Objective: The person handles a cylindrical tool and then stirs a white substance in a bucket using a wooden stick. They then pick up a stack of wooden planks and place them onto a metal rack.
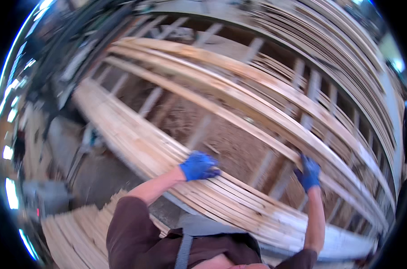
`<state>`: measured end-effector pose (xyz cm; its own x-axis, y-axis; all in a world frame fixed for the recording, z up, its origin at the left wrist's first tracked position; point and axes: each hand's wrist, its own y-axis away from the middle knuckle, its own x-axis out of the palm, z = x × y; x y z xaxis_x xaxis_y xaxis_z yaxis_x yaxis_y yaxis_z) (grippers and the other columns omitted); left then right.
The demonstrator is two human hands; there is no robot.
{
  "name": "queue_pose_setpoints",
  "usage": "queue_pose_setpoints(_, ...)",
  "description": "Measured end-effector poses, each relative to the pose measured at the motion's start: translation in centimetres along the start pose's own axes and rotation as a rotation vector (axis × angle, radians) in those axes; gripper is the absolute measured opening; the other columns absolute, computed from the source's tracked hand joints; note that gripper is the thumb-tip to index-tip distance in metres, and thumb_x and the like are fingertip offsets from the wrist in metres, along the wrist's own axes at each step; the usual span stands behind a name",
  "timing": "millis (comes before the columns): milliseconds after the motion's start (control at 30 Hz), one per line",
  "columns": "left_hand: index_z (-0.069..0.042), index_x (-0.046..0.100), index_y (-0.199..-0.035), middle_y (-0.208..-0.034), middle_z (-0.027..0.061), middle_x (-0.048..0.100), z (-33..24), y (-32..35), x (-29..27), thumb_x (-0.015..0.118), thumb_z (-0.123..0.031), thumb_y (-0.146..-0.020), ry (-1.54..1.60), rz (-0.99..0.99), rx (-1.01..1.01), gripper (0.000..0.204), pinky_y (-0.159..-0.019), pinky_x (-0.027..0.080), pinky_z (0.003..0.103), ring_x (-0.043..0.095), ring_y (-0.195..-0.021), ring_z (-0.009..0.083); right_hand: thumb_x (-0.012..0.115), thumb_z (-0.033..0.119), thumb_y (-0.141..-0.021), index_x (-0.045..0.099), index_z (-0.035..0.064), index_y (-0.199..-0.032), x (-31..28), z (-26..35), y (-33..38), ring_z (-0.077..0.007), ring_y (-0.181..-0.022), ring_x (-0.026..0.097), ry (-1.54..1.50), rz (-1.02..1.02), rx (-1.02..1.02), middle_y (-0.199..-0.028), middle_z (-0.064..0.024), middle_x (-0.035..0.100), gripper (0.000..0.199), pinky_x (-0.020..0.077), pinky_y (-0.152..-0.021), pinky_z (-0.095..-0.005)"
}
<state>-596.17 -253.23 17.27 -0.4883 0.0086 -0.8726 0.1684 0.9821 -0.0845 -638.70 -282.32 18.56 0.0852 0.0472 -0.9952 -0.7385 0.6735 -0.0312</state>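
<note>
My left hand [199, 166], in a blue glove, lies at the far edge of a near row of long pale wooden boards [145, 150]. Its fingers curl round the edge board; the fingertips are blurred. Farther to the right, my right hand [309, 172], gloved in the same blue, closes on a single narrow wooden board [212, 107] that runs slantwise across the metal rack [152, 102]. Part of this board is hidden under the glove. Beyond it lie a thicker wooden beam [239, 91] and another long board [275, 83], roughly parallel.
Sawdust-like brown debris [230, 139] covers the ground under the rack's crossbars. Stacked thin boards [329, 40] fill the far right. More boards [78, 235] lie at the lower left, close to my body. Dark long profiles [96, 40] stand at the upper left.
</note>
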Motion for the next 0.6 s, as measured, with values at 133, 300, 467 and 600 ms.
queue_pose_setpoints(133, -0.008, 0.075, -0.104, -0.098, 0.0134, 0.075, -0.4, 1.2, 0.4, 0.078, -0.035, -0.085, -0.012, -0.202, 0.015, 0.033, -0.08, 0.054, 0.044, 0.071, -0.091, 0.032, 0.069, 0.013, -0.078, 0.066, 0.0089, -0.116, 2.6, -4.1, 1.6, -0.0378, -0.095, 0.067, 0.175, -0.159, 0.073, -0.102, -0.0179, 0.07, 0.039, 0.0528, -0.084, -0.0514)
queue_pose_setpoints(300, -0.005, 0.059, -0.138, -0.137, 0.0201, 0.06, -3.6, -0.7, -3.3, 0.076, -0.028, -0.086, -0.131, -0.26, 0.09, 0.059, -0.105, 0.042, 0.051, 0.057, -0.123, 0.0402, 0.058, 0.01, -0.084, 0.067, 0.0095, -0.106, 1.1, 0.0, 0.4, -0.0374, -0.083, 0.072, 0.137, 0.145, 0.148, -0.093, -0.0162, 0.073, 0.024, 0.0549, -0.071, -0.0533)
queue_pose_setpoints(467, -0.005, 0.05, -0.148, -0.149, 0.0215, 0.05, -4.5, -4.9, -4.6, 0.073, -0.027, -0.085, -0.199, -0.276, 0.1, 0.07, -0.115, 0.033, 0.053, 0.049, -0.136, 0.0393, 0.059, 0.024, -0.093, 0.069, 0.0168, -0.121, -1.6, 5.2, 3.3, -0.0383, -0.092, 0.073, -0.263, 0.589, 0.153, -0.1, -0.0177, 0.074, 0.031, 0.0573, -0.079, -0.0505)
queue_pose_setpoints(600, -0.005, 0.071, -0.109, -0.101, 0.0214, 0.069, -0.6, -3.6, 0.7, 0.069, -0.027, -0.09, -0.074, 0.118, -0.077, 0.029, -0.085, 0.051, 0.049, 0.066, -0.095, 0.041, 0.062, 0.037, -0.093, 0.069, 0.0147, -0.121, -3.6, 7.6, 8.1, -0.0406, -0.098, 0.07, -0.327, 0.685, 0.109, -0.11, -0.0183, 0.073, 0.037, 0.0552, -0.085, -0.048)
